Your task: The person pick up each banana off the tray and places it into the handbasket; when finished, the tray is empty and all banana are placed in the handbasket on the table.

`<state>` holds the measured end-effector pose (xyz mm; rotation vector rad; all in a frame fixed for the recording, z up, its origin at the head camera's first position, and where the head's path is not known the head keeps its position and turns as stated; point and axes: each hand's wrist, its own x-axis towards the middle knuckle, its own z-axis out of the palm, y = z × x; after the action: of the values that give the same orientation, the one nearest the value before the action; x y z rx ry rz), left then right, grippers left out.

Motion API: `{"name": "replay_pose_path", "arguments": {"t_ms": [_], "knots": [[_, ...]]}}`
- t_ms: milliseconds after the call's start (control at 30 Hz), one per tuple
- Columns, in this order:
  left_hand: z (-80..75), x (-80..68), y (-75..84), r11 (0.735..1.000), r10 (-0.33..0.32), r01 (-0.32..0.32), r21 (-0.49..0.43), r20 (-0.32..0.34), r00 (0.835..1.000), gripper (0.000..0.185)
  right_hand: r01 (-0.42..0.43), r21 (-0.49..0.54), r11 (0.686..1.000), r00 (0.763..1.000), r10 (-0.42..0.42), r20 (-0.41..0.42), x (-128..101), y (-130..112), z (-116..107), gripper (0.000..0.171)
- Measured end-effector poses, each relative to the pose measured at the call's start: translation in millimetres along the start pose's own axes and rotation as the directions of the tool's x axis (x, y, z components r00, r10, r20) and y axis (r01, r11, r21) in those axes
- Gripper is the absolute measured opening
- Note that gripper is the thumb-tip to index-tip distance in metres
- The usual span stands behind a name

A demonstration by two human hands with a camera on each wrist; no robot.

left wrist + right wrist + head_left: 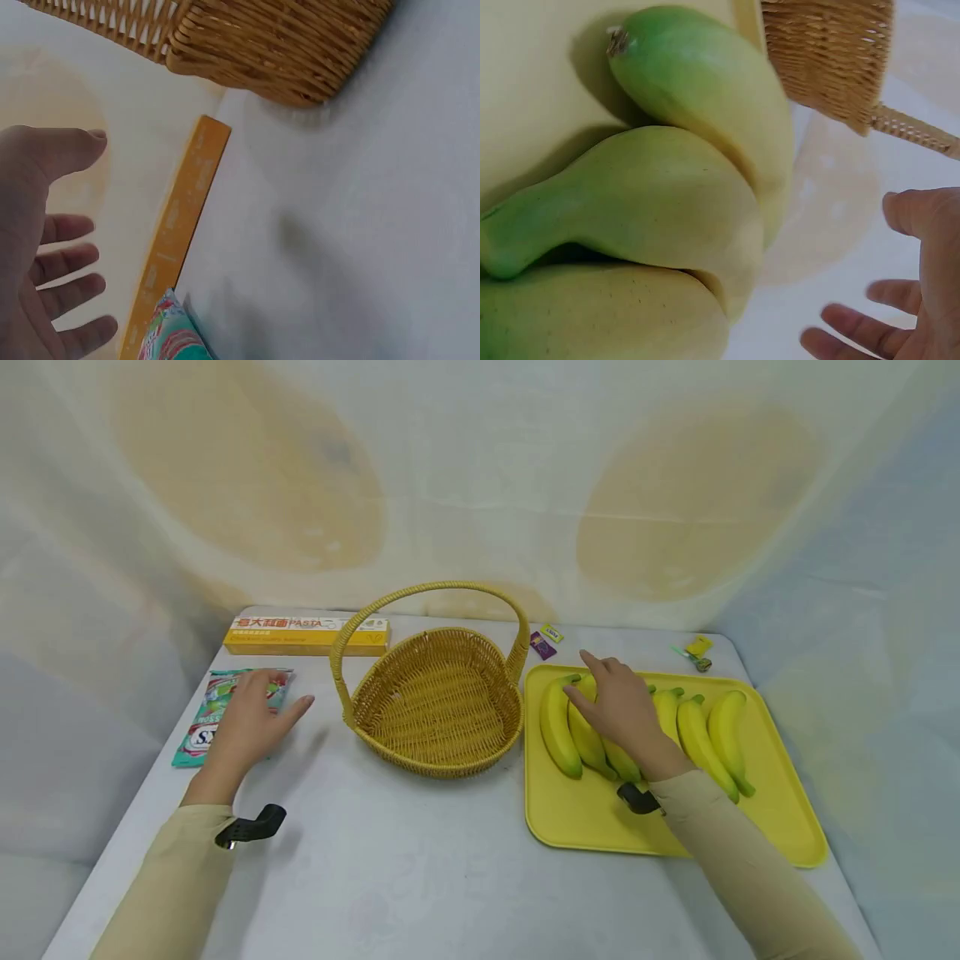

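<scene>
My left hand point(251, 722) hovers over a teal snack bag point(197, 732) at the left of the table, thumb spread from the fingers and nothing in its grasp. In the left wrist view its fingers point(71, 289) are loosely extended. My right hand point(621, 706) is above a row of several yellow bananas point(557, 727), which lie side by side on a yellow tray point(780, 827). It holds nothing; thumb and fingers are apart, and it hides part of the middle bananas. Greenish banana tips point(697, 82) show close up in the right wrist view.
Between the hands stands a woven basket point(438, 760) with a tall arched handle point(442, 585). A pasta box point(307, 639) lies behind the snack bag. Small wrapped sweets, one purple point(542, 646), lie behind the tray, with a yellow packet point(699, 646) farther right. A white curtain closes the back.
</scene>
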<state>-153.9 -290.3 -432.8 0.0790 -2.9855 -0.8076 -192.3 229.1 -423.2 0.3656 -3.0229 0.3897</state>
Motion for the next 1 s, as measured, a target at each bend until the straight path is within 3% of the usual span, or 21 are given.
{"name": "replay_pose_path", "arguments": {"t_ms": [133, 233, 467, 567, 633, 867, 1000], "knots": [[-1.8, -2.4, 5.0, 0.993, 0.031, -0.037, -0.112, -0.052, 0.998, 0.061, -0.033, 0.082, 0.996, 0.999, 0.030, 0.037, -8.0, 1.7, -10.1, 0.063], [-3.4, -4.1, 9.5, 0.971, 0.056, -0.070, -0.230, -0.067, 0.996, 0.054, -0.062, 0.108, 0.992, 0.996, 0.055, 0.065, -14.6, 8.3, -17.0, 0.060], [-3.3, -8.4, 27.6, 0.846, 0.128, -0.084, -0.527, 0.048, 0.991, 0.062, -0.141, 0.107, 0.984, 0.987, 0.131, 0.094, -35.4, 42.8, -25.1, 0.060], [-1.6, -9.3, 35.4, 0.803, 0.171, -0.102, -0.587, 0.063, 0.983, 0.062, -0.173, 0.100, 0.980, 0.982, 0.164, 0.091, -45.6, 61.4, -26.6, 0.062], [-0.9, -9.9, 40.3, 0.790, 0.183, -0.113, -0.603, 0.056, 0.982, 0.060, -0.189, 0.099, 0.977, 0.980, 0.182, 0.077, -51.6, 74.6, -27.7, 0.062], [-0.1, -7.1, 51.3, 0.732, 0.251, -0.201, -0.651, -0.016, 0.968, 0.049, -0.234, 0.123, 0.965, 0.972, 0.230, 0.044, -70.8, 120.8, -33.9, 0.059], [-0.3, -5.7, 55.9, 0.741, 0.232, -0.199, -0.642, -0.034, 0.972, 0.044, -0.293, 0.117, 0.949, 0.956, 0.289, 0.050, -78.9, 143.2, -36.4, 0.061]]}}
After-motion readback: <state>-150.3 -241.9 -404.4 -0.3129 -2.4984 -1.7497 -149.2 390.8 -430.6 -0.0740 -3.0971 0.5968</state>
